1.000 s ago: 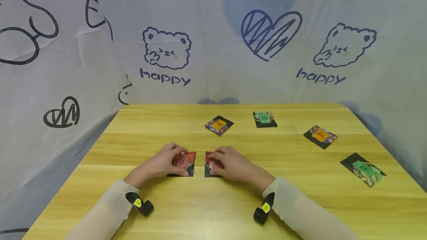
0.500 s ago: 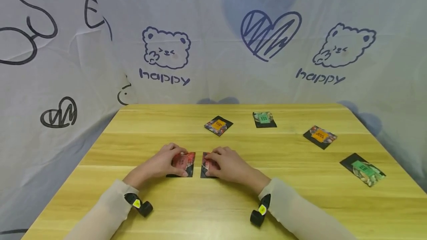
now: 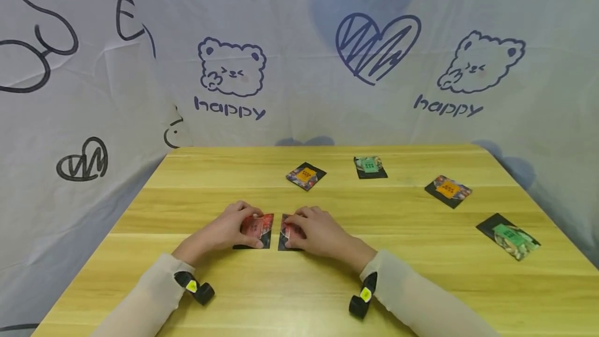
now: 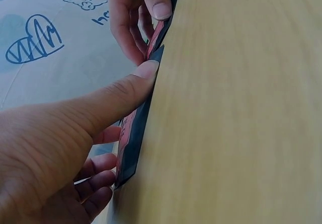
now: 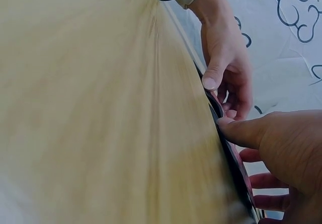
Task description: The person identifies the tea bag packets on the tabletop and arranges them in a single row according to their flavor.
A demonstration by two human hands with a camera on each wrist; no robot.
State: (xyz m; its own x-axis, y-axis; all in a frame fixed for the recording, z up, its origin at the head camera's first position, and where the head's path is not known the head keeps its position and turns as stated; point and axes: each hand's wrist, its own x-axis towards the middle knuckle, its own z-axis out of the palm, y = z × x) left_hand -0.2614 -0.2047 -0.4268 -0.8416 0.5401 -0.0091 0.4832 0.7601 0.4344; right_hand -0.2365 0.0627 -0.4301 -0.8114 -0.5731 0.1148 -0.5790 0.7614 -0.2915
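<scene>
Two flat square red-and-black packets lie side by side on the table, a narrow gap between them. My left hand (image 3: 223, 230) holds the left red packet (image 3: 255, 228) between its thumb at the near edge and fingers at the far edge. The right red packet (image 3: 283, 225) is gripped the same way by my right hand (image 3: 323, 233), which covers much of it. Seen low in the left wrist view, the left packet (image 4: 133, 143) shows a black near edge under the thumb. In the right wrist view, the right packet (image 5: 232, 158) appears nearly edge-on.
Farther back lie a packet with an orange label (image 3: 306, 175) and one with a green label (image 3: 369, 166). Another orange-labelled packet (image 3: 449, 190) and another green-labelled packet (image 3: 510, 236) lie on the right. A white printed cloth (image 3: 299, 82) hangs behind the wooden table (image 3: 281, 295).
My right hand has slid left with its red packet, narrowing the gap to the left one. The left hand and the other packets have stayed in place.
</scene>
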